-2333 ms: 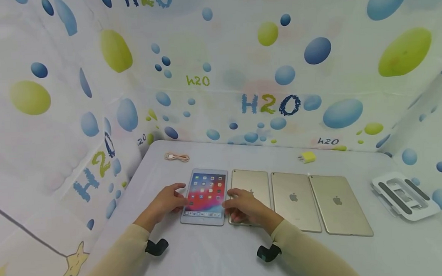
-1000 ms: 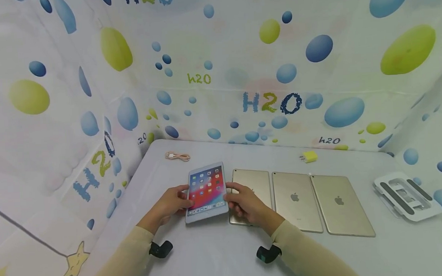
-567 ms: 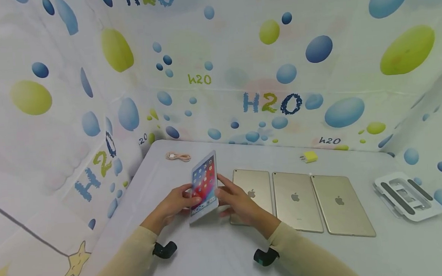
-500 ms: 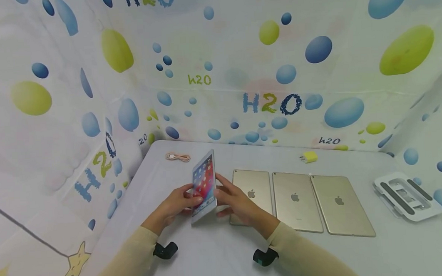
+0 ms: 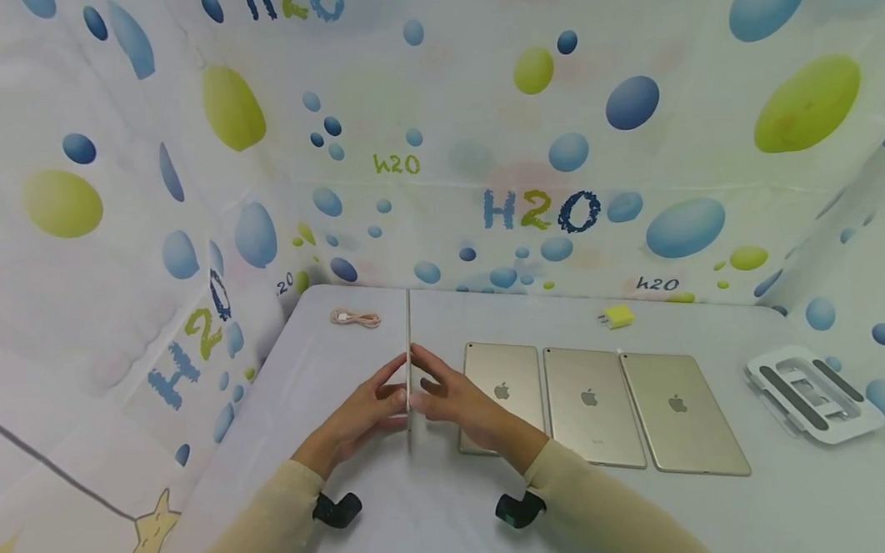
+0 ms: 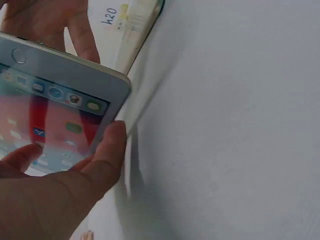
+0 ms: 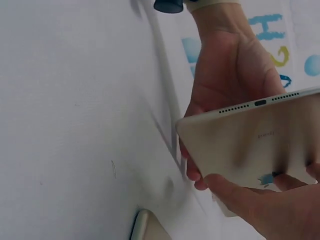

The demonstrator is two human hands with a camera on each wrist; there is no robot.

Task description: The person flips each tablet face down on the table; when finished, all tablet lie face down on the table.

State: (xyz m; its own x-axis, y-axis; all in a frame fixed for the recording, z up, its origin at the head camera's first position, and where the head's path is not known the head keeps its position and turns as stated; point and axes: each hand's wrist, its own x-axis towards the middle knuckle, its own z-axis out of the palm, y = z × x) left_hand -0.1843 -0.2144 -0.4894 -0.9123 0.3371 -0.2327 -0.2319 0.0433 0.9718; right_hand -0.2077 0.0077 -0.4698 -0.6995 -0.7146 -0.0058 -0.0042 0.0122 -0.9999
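Note:
A white-fronted, gold-backed tablet stands on its long edge, seen edge-on in the head view. My left hand holds it from the screen side, fingers and thumb against it. From the gold back, my right hand holds it with bent fingers and thumb. The lit screen with app icons faces my left hand in the left wrist view. In the right wrist view the back and the port edge show. Whether its lower edge touches the table is unclear.
To the right lie three gold tablets face down: one beside my right hand, a middle one and a far one. A white tray-like holder is at far right. A coiled cable and yellow charger plug lie further back.
The tablet lay flat, screen up, between my hands. Both hands have taken hold, lifted it and turned it leftward until it stands edge-on. The other tablets have not moved.

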